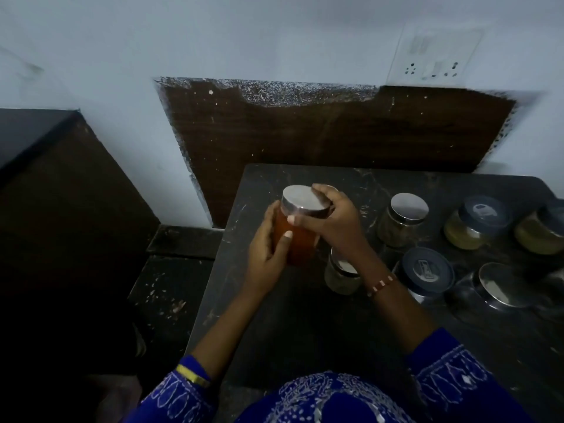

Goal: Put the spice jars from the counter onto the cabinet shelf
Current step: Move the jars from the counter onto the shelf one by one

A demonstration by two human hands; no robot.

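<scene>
Both hands hold a jar of orange-red spice with a silver lid, above the left part of the dark counter. My left hand grips its side, and my right hand curls over the lid from the right. Several more spice jars stand on the counter: a small one under my right wrist, a silver-lidded one, a blue-lidded one, another blue-lidded one and one at the right edge.
A clear jar with a silver lid lies tilted at the right. A brown panel backs the counter on the wall, with a socket plate above. A dark cabinet stands to the left, across a gap.
</scene>
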